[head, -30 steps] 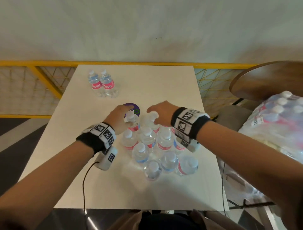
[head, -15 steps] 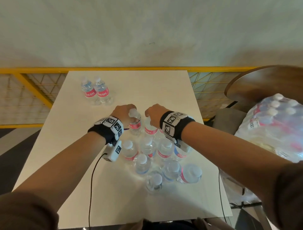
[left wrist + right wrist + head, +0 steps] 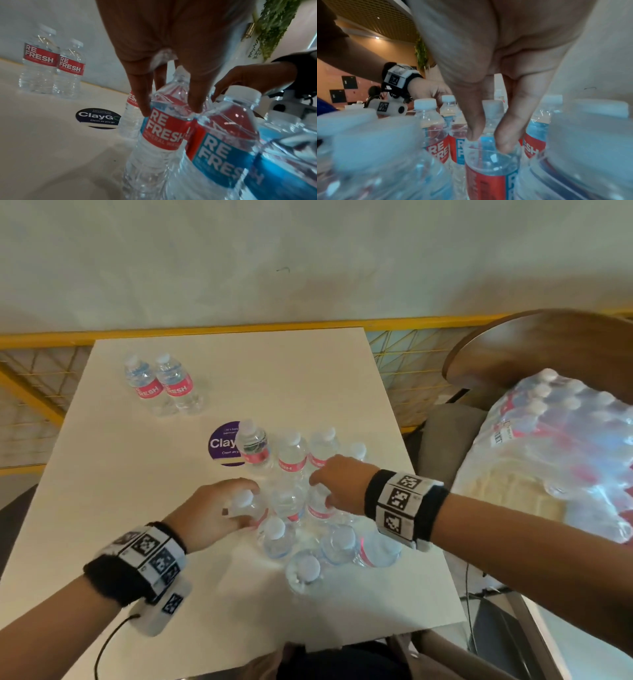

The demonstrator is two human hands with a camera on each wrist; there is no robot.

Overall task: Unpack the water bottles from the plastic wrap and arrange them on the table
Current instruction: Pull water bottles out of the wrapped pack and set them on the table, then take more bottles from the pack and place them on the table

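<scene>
Several small "Refresh" water bottles (image 3: 274, 539) stand clustered mid-table. My left hand (image 3: 241, 508) grips the neck of a bottle (image 3: 244, 498) at the cluster's left, fingers curled round it; in the left wrist view the hand (image 3: 170, 111) holds that red-labelled bottle (image 3: 164, 129). My right hand (image 3: 320, 491) pinches the top of another bottle (image 3: 317, 510) one place to the right; the right wrist view shows the hand (image 3: 488, 142) clamping its shoulder (image 3: 489, 166). Behind stands a row of loose bottles (image 3: 292, 455). Two bottles (image 3: 161, 385) stand together at the far left.
A round purple sticker (image 3: 222, 444) lies on the white table (image 3: 137, 508). A wrapped pack of bottles (image 3: 555, 453) rests on a seat to the right, beside a brown round table (image 3: 548, 344). A yellow mesh rail (image 3: 411, 364) runs behind.
Both hands let go of the two far bottles, which now stand beside the sticker, and drew back toward me. Each now grips a bottle in the nearer row.
</scene>
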